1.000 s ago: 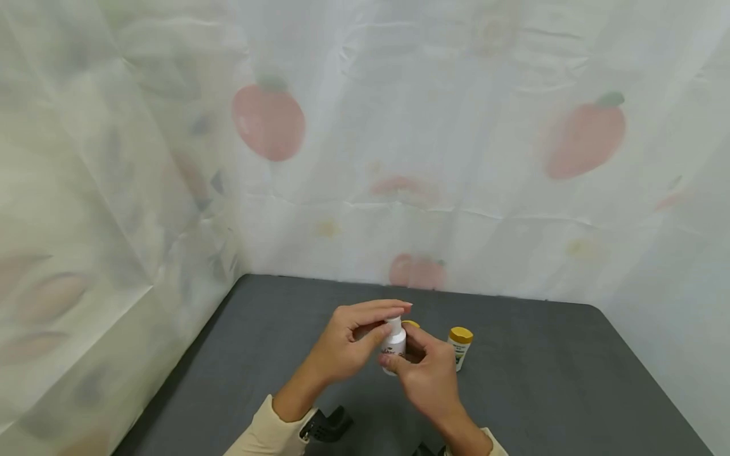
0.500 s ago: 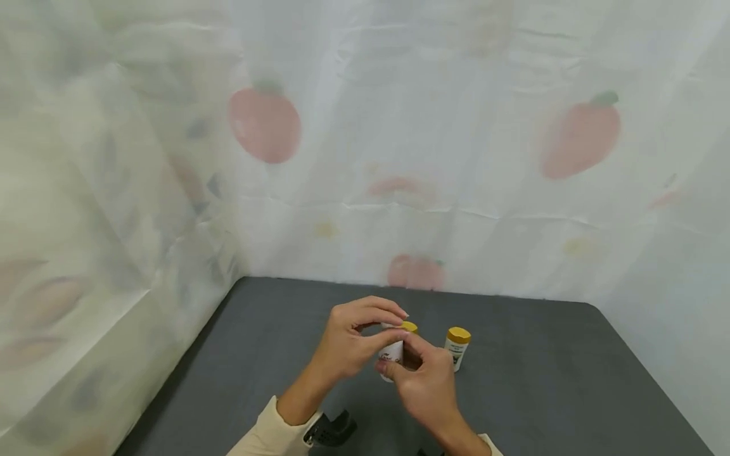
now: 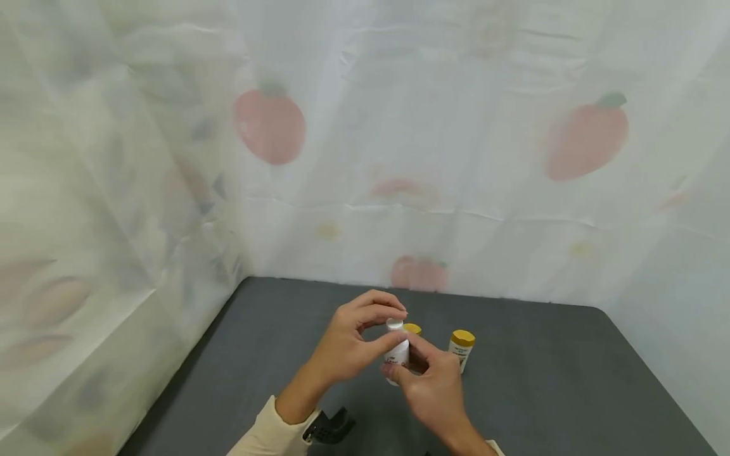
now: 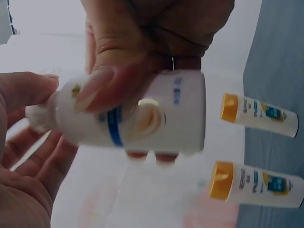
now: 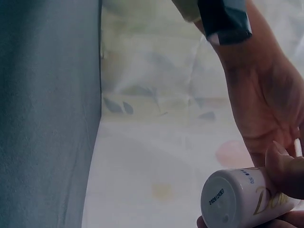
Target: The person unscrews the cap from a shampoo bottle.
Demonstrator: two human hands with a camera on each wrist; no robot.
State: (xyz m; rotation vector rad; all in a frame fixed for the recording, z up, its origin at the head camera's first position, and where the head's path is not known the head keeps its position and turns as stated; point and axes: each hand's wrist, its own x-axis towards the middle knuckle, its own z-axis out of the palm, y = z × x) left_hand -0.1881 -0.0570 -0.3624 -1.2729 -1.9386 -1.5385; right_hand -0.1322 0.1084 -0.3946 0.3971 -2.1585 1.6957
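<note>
Head view: both hands meet low in the centre of the frame, above the grey table. Right hand grips the body of a small white bottle, fingers curled round it. Left hand pinches the bottle's white cap between thumb and curled fingers. Bottle is held above the table, cap end up. Two yellow-capped tubes stand just right of the hands: one tube in clear view, the other partly hidden behind the bottle. Patterned white sheet fills the upper frame.
</note>
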